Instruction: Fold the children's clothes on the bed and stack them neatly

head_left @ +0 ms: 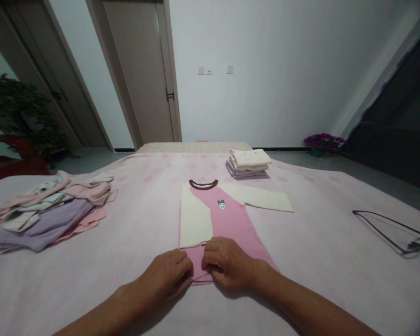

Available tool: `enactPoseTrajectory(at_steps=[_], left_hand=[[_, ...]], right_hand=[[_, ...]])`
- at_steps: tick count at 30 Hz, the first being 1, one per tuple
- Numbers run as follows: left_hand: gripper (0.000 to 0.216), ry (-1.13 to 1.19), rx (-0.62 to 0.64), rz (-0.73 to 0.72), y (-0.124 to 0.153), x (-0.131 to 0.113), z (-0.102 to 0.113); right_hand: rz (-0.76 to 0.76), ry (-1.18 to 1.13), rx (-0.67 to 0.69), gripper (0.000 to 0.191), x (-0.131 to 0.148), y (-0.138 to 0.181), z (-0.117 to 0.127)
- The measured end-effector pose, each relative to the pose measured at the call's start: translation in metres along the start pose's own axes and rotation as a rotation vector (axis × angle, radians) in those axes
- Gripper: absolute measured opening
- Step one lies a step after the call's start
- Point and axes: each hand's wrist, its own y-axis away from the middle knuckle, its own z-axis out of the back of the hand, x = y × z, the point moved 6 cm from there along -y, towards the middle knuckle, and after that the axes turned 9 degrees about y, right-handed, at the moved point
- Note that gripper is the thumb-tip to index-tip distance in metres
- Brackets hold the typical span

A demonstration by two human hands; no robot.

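A pink long-sleeved shirt [231,228] with cream sleeves, a dark brown collar and a small duck-face patch lies flat before me. Its left side is folded inward, with that cream sleeve lying down over the front. The other sleeve stretches out to the right. My left hand [171,273] is closed at the bottom left corner of the shirt, fingertips pinching the folded edge. Close beside it, my right hand [229,263] is curled on the lower hem near the sleeve's cuff, its fingers closed on the fabric.
A loose heap of clothes [63,210] lies on the left of the pink tablecloth [143,242]. A neat stack of folded clothes [249,161] stands at the back right. A thin black-framed object [392,231], with part of it clumped, rests at the far right.
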Motion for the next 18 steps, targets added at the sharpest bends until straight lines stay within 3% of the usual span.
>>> enactPoseTrajectory(at_steps=[4,7,11,13,15,18], left_hand=[[0.017,0.010,0.079,0.049,-0.013,-0.003,0.009],[0.023,0.040,-0.039,0.042,-0.031,-0.004,0.016],[0.056,0.042,-0.149,-0.058,-0.053,0.005,0.006],[0.069,0.022,-0.098,-0.011,-0.060,0.015,-0.008],[0.075,0.000,-0.005,0.063,-0.063,0.024,-0.021],[0.075,-0.033,0.104,0.126,-0.061,0.025,-0.029]], right_hand=[[-0.050,-0.096,-0.017,0.026,-0.007,0.001,0.005],[-0.303,-0.131,-0.097,0.026,-0.040,0.004,0.025],[-0.706,-0.053,-0.249,0.028,-0.126,0.031,0.065],[-0.875,0.050,-0.266,0.031,-0.175,0.055,0.083],[-1.033,0.226,-0.202,0.038,-0.219,0.085,0.100],[-1.254,0.493,-0.112,0.047,-0.266,0.128,0.121]])
